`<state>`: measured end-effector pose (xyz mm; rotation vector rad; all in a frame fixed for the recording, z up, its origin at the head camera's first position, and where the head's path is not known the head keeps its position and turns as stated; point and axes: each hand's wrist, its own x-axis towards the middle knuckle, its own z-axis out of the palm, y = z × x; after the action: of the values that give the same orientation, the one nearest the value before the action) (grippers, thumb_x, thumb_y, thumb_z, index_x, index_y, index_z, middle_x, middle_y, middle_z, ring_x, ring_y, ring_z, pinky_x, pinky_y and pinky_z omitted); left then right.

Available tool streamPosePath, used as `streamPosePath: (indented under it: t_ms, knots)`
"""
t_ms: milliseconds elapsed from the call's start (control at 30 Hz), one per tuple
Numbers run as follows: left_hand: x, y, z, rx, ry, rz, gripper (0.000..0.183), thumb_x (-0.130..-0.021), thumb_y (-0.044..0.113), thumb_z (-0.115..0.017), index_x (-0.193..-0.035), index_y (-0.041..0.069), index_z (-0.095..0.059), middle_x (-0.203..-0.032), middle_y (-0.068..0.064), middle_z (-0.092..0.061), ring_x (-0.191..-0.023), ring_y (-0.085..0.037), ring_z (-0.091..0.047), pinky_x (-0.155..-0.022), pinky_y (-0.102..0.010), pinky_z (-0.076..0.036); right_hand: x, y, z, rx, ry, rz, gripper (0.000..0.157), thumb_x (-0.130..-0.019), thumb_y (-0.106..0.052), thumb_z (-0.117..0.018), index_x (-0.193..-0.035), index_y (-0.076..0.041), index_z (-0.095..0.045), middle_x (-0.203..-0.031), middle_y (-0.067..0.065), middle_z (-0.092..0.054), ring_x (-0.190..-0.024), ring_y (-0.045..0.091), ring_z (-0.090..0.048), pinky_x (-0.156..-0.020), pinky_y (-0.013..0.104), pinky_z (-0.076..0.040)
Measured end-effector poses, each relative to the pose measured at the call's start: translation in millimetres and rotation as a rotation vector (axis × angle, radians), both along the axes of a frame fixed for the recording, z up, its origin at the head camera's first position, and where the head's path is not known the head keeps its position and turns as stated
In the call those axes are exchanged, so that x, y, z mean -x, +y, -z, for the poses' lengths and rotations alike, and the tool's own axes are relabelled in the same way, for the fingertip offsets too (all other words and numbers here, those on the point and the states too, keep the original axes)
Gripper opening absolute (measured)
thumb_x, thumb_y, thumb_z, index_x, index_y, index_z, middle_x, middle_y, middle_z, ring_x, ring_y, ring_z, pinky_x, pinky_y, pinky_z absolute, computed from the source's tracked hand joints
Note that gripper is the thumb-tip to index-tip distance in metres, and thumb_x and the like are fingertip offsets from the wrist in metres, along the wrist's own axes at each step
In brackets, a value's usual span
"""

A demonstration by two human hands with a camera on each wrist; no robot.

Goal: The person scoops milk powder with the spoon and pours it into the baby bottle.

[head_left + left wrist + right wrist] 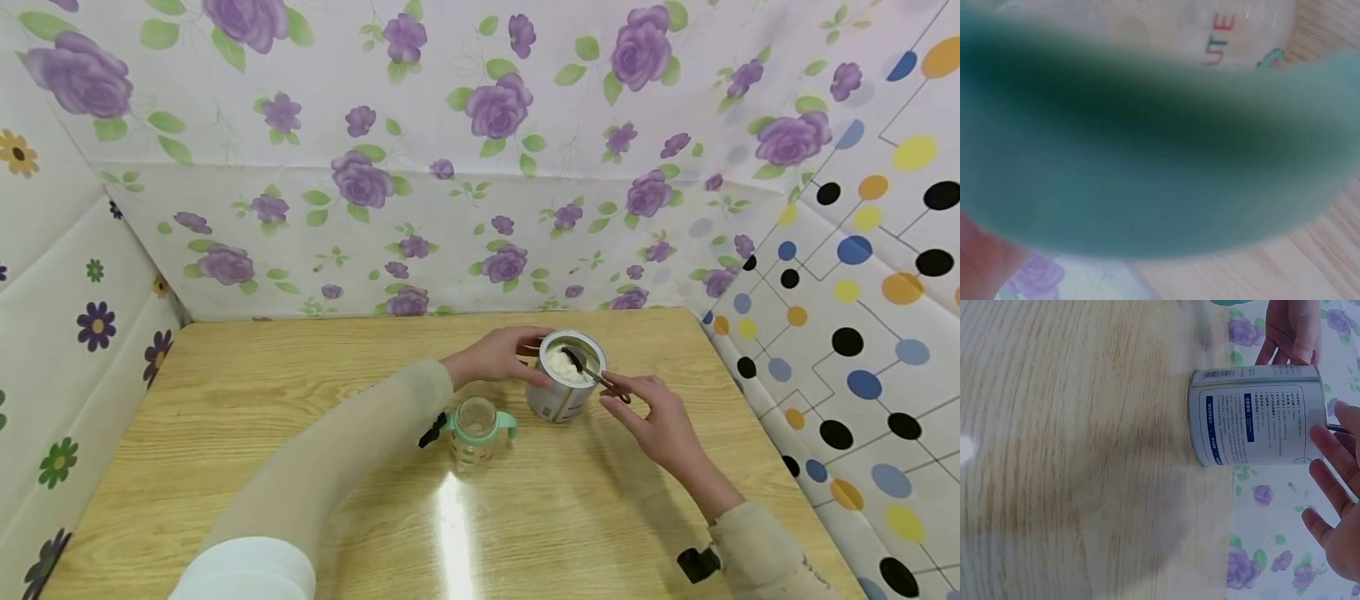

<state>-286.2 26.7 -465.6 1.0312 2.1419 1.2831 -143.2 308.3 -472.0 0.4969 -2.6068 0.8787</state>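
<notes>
A tin can (551,405) of pale powder (564,367) stands lidless on the wooden table. My left hand (497,357) grips its left side, thumb toward me and the other fingers behind. From the right, my right hand (662,423) pinches the handle of a metal spoon (597,378); its bowl end dips into the powder. In the right wrist view, printed text covers the can (1260,419), and the right fingers (1335,450) are close by its rim. A clear baby bottle (472,446) with mint-green handles and no cap stands below my left wrist.
One mint-green handle (1166,212) fills much of the left wrist view, blurred. The wooden table (247,375) meets a flower-print cloth wall (450,225) at the back. A dotted cloth wall (817,325) rises on the right, a floral one (60,375) on the left.
</notes>
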Motion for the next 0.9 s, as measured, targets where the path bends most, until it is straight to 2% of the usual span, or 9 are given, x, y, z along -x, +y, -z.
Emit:
streamPosePath:
  t_ms: [67, 200, 367, 533, 633, 733, 900]
  knots:
    - [0.2, 0.0, 0.0, -0.002, -0.004, 0.0, 0.083, -0.091, 0.027, -0.09, -0.162, 0.018, -0.048, -0.159, -0.001, -0.055, -0.145, -0.025, -0.053, -0.119, -0.039, -0.046, -0.3, 0.3, 1.0, 0.017, -0.009, 0.01, 0.037, -0.1, -0.009, -0.077, -0.137, -0.01, -0.074, -0.11, -0.002, -0.079, -0.103, 0.017, -0.065, -0.085, 0.041, -0.055]
    - [0.3, 0.1, 0.4, -0.007, -0.014, -0.005, 0.083, -0.091, 0.027, -0.09, -0.162, 0.02, -0.049, -0.159, -0.001, -0.055, -0.145, -0.026, -0.054, -0.12, -0.042, -0.046, -0.5, 0.3, 2.1, 0.087, -0.037, 0.027, 0.033, -0.102, -0.01, -0.074, -0.135, -0.014, -0.076, -0.109, -0.003, -0.077, -0.101, 0.008, -0.062, -0.086, 0.026, -0.052]
    - [-0.4, 0.3, 0.4, -0.008, -0.021, -0.008, 0.082, -0.091, 0.026, -0.09, -0.162, 0.02, -0.049, -0.158, 0.0, -0.055, -0.145, -0.025, -0.054, -0.12, -0.043, -0.045, 0.1, -1.0, -0.3, 0.204, -0.091, 0.025, 0.032, -0.104, -0.011, -0.072, -0.135, -0.014, -0.076, -0.114, 0.001, -0.077, -0.104, 0.001, -0.062, -0.09, 0.014, -0.048]
    - [-1.2, 0.0, -1.7, -0.009, -0.019, -0.008, 0.082, -0.091, 0.025, -0.09, -0.162, 0.019, -0.049, -0.158, 0.0, -0.055, -0.145, -0.025, -0.054, -0.12, -0.044, -0.046, 5.3, -4.0, -9.5, 0.3, -0.167, 0.017, 0.031, -0.108, -0.016, -0.067, -0.137, -0.013, -0.074, -0.121, 0.006, -0.076, -0.109, 0.0, -0.061, -0.091, 0.012, -0.048]
    - [-1.5, -0.1, -2.9, -0.009, -0.021, -0.008, 0.082, -0.091, 0.025, -0.09, -0.162, 0.019, -0.049, -0.158, -0.001, -0.055, -0.145, -0.025, -0.054, -0.12, -0.043, -0.046, 12.5, -6.1, -15.0, 0.323, -0.179, 0.023, 0.031, -0.109, -0.02, -0.067, -0.137, -0.01, -0.074, -0.124, 0.007, -0.075, -0.111, -0.001, -0.062, -0.093, 0.012, -0.049]
    - [-1.4, 0.2, -2.6, -0.007, -0.022, -0.007, 0.083, -0.09, 0.025, -0.09, -0.162, 0.018, -0.049, -0.158, -0.002, -0.055, -0.145, -0.026, -0.054, -0.12, -0.044, -0.046, 21.9, -8.0, -19.7, 0.341, -0.163, 0.022, 0.029, -0.109, -0.021, -0.066, -0.132, -0.007, -0.076, -0.129, 0.009, -0.075, -0.114, -0.003, -0.062, -0.099, 0.012, -0.049]
    - [-0.3, 1.0, -0.3, 0.003, -0.017, -0.008, 0.084, -0.091, 0.025, -0.09, -0.163, 0.018, -0.048, -0.159, -0.003, -0.054, -0.144, -0.026, -0.055, -0.12, -0.046, -0.045, 35.2, -9.2, -25.2, 0.328, -0.144, 0.039, 0.025, -0.11, -0.024, -0.064, -0.115, -0.008, -0.082, -0.136, 0.007, -0.073, -0.116, -0.006, -0.061, -0.099, 0.013, -0.048]
